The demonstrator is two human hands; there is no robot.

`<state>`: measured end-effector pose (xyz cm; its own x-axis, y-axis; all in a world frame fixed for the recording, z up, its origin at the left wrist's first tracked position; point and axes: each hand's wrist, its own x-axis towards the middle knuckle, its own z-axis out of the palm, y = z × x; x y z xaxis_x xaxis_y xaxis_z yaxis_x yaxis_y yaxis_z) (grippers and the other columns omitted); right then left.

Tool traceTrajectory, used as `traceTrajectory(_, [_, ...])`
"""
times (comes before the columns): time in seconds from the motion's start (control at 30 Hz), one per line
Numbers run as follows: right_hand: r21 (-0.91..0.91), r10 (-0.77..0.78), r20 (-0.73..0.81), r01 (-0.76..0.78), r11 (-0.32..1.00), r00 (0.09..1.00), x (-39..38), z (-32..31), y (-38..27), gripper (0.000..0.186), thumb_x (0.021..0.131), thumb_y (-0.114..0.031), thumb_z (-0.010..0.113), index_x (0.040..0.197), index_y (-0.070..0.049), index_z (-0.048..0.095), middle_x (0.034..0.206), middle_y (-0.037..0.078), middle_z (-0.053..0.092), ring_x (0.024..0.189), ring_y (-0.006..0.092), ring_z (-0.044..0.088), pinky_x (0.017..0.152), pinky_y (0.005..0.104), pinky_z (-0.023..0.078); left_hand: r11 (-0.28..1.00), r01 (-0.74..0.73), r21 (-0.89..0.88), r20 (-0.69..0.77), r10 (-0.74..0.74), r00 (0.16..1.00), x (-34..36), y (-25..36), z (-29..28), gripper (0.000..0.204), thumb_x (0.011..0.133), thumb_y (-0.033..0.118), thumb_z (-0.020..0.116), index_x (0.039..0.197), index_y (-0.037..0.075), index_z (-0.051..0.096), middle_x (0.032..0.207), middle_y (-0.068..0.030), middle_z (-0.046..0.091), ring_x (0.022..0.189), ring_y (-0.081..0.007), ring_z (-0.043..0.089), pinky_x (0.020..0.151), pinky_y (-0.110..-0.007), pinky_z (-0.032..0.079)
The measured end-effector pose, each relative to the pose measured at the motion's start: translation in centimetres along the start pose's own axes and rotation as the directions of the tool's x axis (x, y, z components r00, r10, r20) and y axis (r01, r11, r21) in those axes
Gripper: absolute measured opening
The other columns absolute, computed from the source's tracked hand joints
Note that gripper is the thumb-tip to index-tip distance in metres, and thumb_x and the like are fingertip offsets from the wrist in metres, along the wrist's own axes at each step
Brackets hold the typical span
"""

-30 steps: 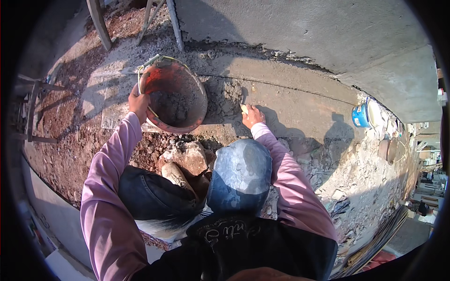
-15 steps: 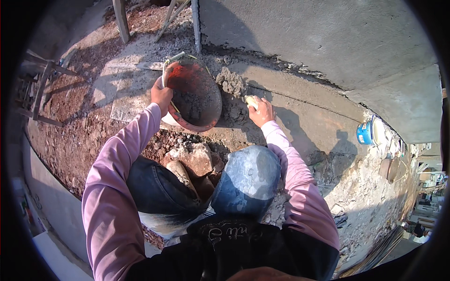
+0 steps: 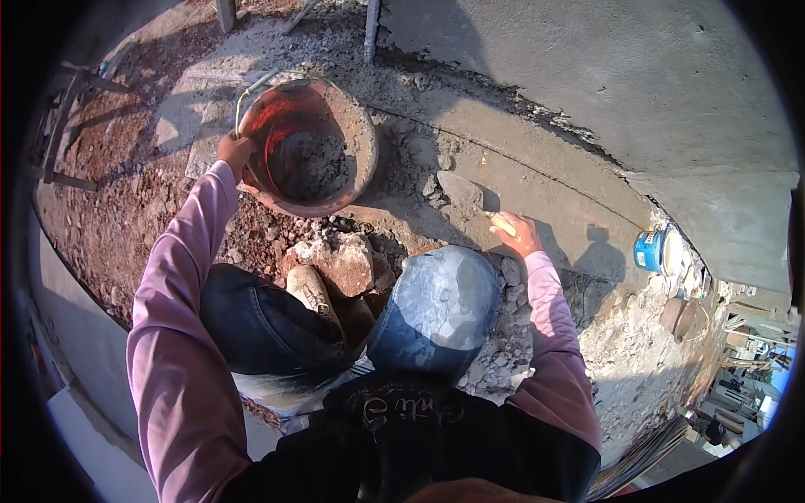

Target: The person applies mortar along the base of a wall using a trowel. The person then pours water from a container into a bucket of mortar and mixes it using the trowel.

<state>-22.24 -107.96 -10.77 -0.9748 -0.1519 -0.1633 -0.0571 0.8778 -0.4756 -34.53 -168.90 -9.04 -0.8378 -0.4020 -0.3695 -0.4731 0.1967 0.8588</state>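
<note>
Here the left hand grips the rim of a round orange plastic bucket half full of grey mortar, which rests on the rubble just beside the grey concrete ledge. The right hand is closed around the pale wooden handle of a steel trowel, its blade lying on wet mortar on the ledge. The step looks like spreading; the next stroke likely calls for a flat, steady blade. Farther right on the ledge stands a small blue cylindrical tin; any label is unreadable.
</note>
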Motion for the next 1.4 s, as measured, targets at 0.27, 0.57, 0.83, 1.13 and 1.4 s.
traceTrajectory(0.27, [-0.252,0.087,0.290,-0.012,0.968,0.953,3.7,4.8,0.8,0.054,0.081,-0.053,0.061,0.124,-0.019,0.060,0.121,0.018,0.060,0.115,0.0379,0.054,0.101,0.0495,0.039,0.988,0.056,0.145,0.060,-0.065,0.996,3.7,-3.1,-2.3,0.025,0.070,0.012,0.063,0.087,-0.006,0.065,0.075,-0.0100,0.065,0.067,-0.0206,0.062,0.063,-0.032,0.048])
traceTrajectory(0.57, [-0.181,0.029,-0.048,-0.038,0.983,0.998,18.3,11.2,-7.4,0.046,0.081,-0.043,0.064,0.115,-0.013,0.065,0.105,0.020,0.066,0.098,0.0385,0.062,0.087,0.0485,0.048,0.978,0.118,0.174,0.063,-0.131,0.989,1.4,-0.7,-3.2,0.018,0.077,0.018,0.066,0.085,0.002,0.062,0.068,-0.0066,0.059,0.066,-0.0194,0.060,0.053,-0.041,0.051])
traceTrajectory(0.83, [-0.137,-0.025,-0.160,0.003,0.991,0.987,13.7,8.6,-7.9,0.056,0.078,-0.044,0.068,0.124,-0.014,0.058,0.108,0.020,0.065,0.100,0.0402,0.062,0.087,0.0458,0.049,0.990,0.139,0.023,0.139,-0.140,0.980,0.4,-1.1,-4.8,0.022,0.088,0.026,0.062,0.089,0.005,0.066,0.075,-0.0038,0.063,0.063,-0.0206,0.061,0.058,-0.043,0.056])
traceTrajectory(1.13, [-0.076,-0.376,-0.430,0.382,0.921,0.821,9.3,-1.8,-17.2,0.044,0.074,-0.017,0.071,0.116,-0.009,0.063,0.094,0.013,0.060,0.084,0.0344,0.062,0.075,0.0436,0.049,0.992,-0.050,0.117,0.127,0.035,0.991,-3.2,4.7,-0.7,0.022,0.086,0.018,0.057,0.083,0.000,0.069,0.071,-0.0088,0.065,0.064,-0.0201,0.066,0.052,-0.034,0.055])
traceTrajectory(1.4, [0.021,-0.307,-0.441,0.351,0.936,0.844,9.9,1.4,-15.3,0.043,0.076,-0.019,0.069,0.118,-0.009,0.061,0.095,0.013,0.059,0.088,0.0367,0.061,0.074,0.0445,0.050,0.985,0.052,0.164,0.016,-0.055,0.998,-2.7,5.3,-0.9,0.021,0.087,0.021,0.058,0.090,0.003,0.068,0.078,-0.0113,0.067,0.062,-0.0237,0.066,0.053,-0.038,0.056])
